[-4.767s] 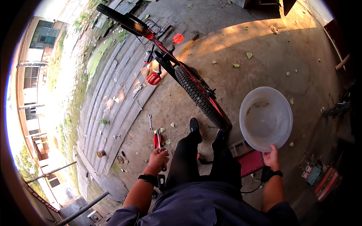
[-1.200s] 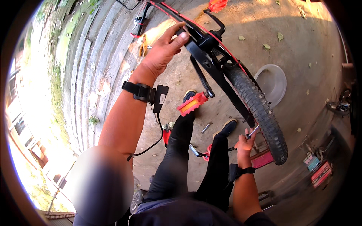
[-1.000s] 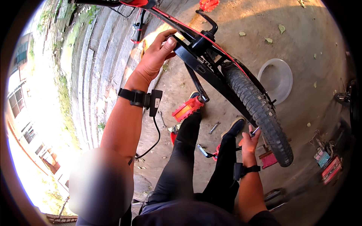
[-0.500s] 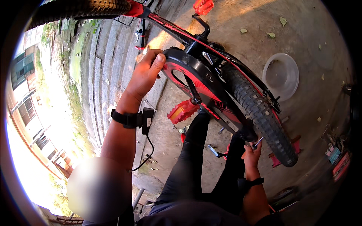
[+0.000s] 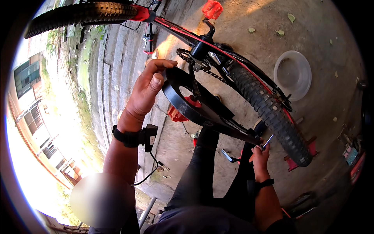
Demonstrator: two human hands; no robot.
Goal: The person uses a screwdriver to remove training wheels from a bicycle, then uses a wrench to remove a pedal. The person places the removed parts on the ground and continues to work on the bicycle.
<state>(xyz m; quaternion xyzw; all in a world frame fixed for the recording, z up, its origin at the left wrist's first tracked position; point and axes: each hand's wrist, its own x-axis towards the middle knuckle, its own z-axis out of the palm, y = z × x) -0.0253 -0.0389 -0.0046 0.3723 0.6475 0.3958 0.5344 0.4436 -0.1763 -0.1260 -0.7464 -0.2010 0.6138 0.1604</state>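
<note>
A black chain guard (image 5: 180,104) is tilted away from the bicycle (image 5: 200,50), exposing the chain (image 5: 214,74) and chainring. My left hand (image 5: 145,89) is closed on the guard's wide, rounded end, with the thumb in front and fingers over the top edge. A crank arm (image 5: 194,84) runs through the guard's opening toward a red pedal (image 5: 177,113). At the guard's narrow end, my right hand (image 5: 260,158) is closed around a screwdriver (image 5: 268,141), its metal shaft sticking up. The fingers also touch the guard's tip, close to the knobby rear tyre (image 5: 269,111).
A clear plastic tub (image 5: 293,76) stands on the concrete beyond the wheel. Between my legs lies a metal-ended tool (image 5: 226,155). A wrench (image 5: 160,110) rests near the pedal. Stone steps (image 5: 111,82) rise at the left. Assorted tools (image 5: 350,154) lie at the far right.
My left hand has pulled the guard's wide end outward, off the chainring, and tipped it; the chain now shows. My right hand stays at the narrow end with the screwdriver.
</note>
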